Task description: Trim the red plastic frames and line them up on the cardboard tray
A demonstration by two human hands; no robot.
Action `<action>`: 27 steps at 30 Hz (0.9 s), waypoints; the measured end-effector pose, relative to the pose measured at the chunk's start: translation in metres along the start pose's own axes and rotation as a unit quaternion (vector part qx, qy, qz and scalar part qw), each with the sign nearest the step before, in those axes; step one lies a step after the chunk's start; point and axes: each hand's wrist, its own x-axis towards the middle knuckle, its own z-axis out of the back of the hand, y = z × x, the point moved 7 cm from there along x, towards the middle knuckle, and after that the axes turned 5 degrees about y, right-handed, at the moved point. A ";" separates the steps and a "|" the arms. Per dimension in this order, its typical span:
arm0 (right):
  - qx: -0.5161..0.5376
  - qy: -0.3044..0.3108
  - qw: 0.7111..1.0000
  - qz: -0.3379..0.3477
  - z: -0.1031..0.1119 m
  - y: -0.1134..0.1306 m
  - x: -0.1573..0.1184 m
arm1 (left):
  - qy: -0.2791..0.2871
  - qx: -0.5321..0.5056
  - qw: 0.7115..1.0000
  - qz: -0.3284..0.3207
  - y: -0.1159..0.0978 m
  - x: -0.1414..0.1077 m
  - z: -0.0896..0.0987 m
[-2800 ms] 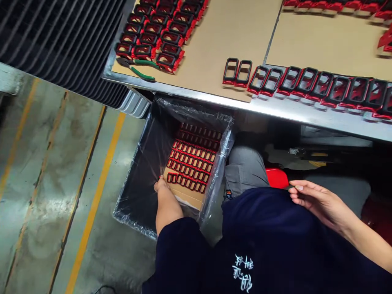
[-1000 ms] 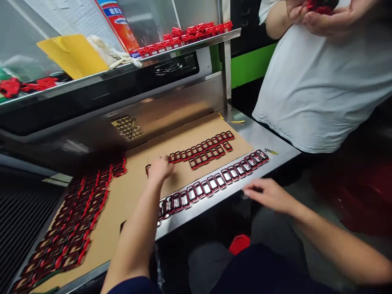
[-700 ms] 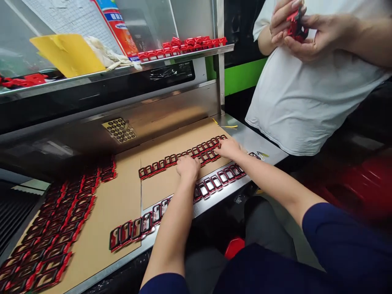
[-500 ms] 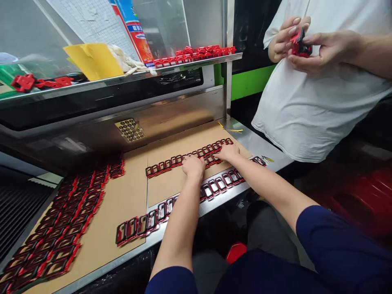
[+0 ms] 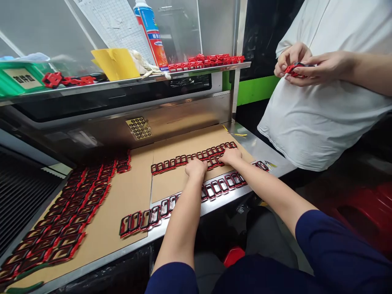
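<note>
Both my hands reach over the cardboard on the bench, at opposite ends of a short row of red-and-black rectangular frames [image 5: 214,161]. My left hand [image 5: 196,167] is closed at the row's left end, and my right hand [image 5: 232,156] is closed at its right end. The fingertips are partly hidden by the hands. Just behind lies a longer row of the same frames [image 5: 167,165], close against the short one. Nearer to me, another row of frames [image 5: 216,187] runs along the metal front edge, partly covered by my left forearm.
Several columns of frames [image 5: 65,208] fill the left side. A shelf [image 5: 122,83] above carries a spray can [image 5: 152,38], yellow card [image 5: 115,65], a green box [image 5: 23,79] and red parts [image 5: 208,61]. At right, a co-worker's hands [image 5: 329,69] hold a red-and-black part.
My hands stay at the ends of the short row, with little visible movement. The view has shifted, showing more of the shelf's left end. The co-worker has turned the held part flatter.
</note>
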 end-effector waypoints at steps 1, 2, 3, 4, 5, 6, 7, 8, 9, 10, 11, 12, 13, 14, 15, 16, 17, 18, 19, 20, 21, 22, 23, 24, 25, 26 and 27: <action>0.000 -0.001 1.000 0.000 0.000 0.000 -0.001 | 0.005 -0.003 1.000 0.000 0.001 0.000 0.000; 0.001 -0.003 1.000 -0.001 0.000 0.001 -0.002 | 0.010 -0.005 1.000 0.001 0.002 0.000 0.000; 0.001 -0.004 1.000 -0.003 0.000 0.001 -0.004 | 0.015 -0.007 1.000 0.002 0.003 0.000 0.000; 0.001 -0.005 1.000 -0.006 0.000 0.001 -0.005 | 0.020 -0.009 1.000 0.003 0.003 -0.001 0.000; 0.001 -0.006 1.000 -0.009 -0.001 0.001 -0.007 | 0.027 -0.011 1.000 0.003 0.003 -0.001 -0.001; 0.000 -0.006 1.000 -0.012 -0.001 0.000 -0.009 | 0.033 -0.012 0.999 0.003 0.004 -0.002 -0.001; -0.001 -0.006 1.000 -0.014 -0.002 0.000 -0.011 | 0.041 -0.013 0.999 0.003 0.004 -0.002 -0.002; -0.002 -0.007 1.000 -0.016 -0.002 0.000 -0.013 | 0.048 -0.015 0.999 0.003 0.004 -0.003 -0.002; -0.004 -0.008 1.000 -0.017 -0.003 0.001 -0.016 | 0.053 -0.016 0.998 0.003 0.006 -0.003 -0.003; -0.005 -0.009 1.000 -0.017 -0.004 0.003 -0.018 | 0.058 -0.017 0.998 0.004 0.008 -0.004 -0.003; -0.007 -0.010 1.000 -0.015 -0.005 0.006 -0.020 | 0.061 -0.018 0.998 0.006 0.012 -0.004 -0.002; -0.009 -0.011 1.000 -0.010 -0.007 0.011 -0.022 | 0.063 -0.018 0.998 0.010 0.017 -0.003 -0.001; -0.010 -0.012 1.000 -0.004 -0.009 0.017 -0.024 | 0.064 -0.019 0.998 0.015 0.024 -0.002 0.000; -0.011 -0.012 1.000 0.005 -0.011 0.026 -0.026 | 0.064 -0.019 0.998 0.020 0.033 -0.002 0.001; -0.011 -0.011 1.000 0.015 -0.014 0.036 -0.028 | 0.064 -0.019 0.997 0.027 0.044 -0.001 0.003; -0.011 -0.009 1.000 0.027 -0.018 0.048 -0.031 | 0.064 -0.019 0.997 0.034 0.057 0.000 0.006; -0.010 -0.006 0.999 0.039 -0.022 0.061 -0.033 | 0.062 -0.018 0.997 0.043 0.071 0.000 0.009; -0.008 -0.002 0.999 0.052 -0.026 0.076 -0.036 | 0.060 -0.017 0.997 0.054 0.086 0.000 0.012; -0.006 0.003 0.998 0.065 -0.031 0.091 -0.040 | 0.057 -0.015 0.996 0.066 0.102 0.000 0.015; -0.003 0.007 0.997 0.079 -0.036 0.107 -0.043 | 0.052 -0.013 0.995 0.079 0.118 0.000 0.019; 0.000 0.012 0.996 0.092 -0.040 0.122 -0.047 | 0.047 -0.010 0.995 0.092 0.133 0.000 0.023; 0.004 0.016 0.995 0.103 -0.044 0.137 -0.051 | 0.042 -0.006 0.994 0.103 0.147 0.000 0.027; 0.009 0.020 0.993 0.113 -0.048 0.150 -0.055 | 0.036 -0.003 0.993 0.113 0.159 0.000 0.031; 0.013 0.024 0.992 0.121 -0.050 0.161 -0.058 | 0.031 0.001 0.992 0.120 0.170 0.000 0.034; 0.018 0.028 0.991 0.127 -0.053 0.171 -0.061 | 0.025 0.004 0.992 0.126 0.179 0.000 0.037; 0.022 0.032 0.991 0.131 -0.054 0.179 -0.063 | 0.020 0.006 0.991 0.131 0.187 0.001 0.039; 0.026 0.034 0.990 0.134 -0.055 0.184 -0.064 | 0.016 0.007 0.991 0.135 0.193 0.001 0.040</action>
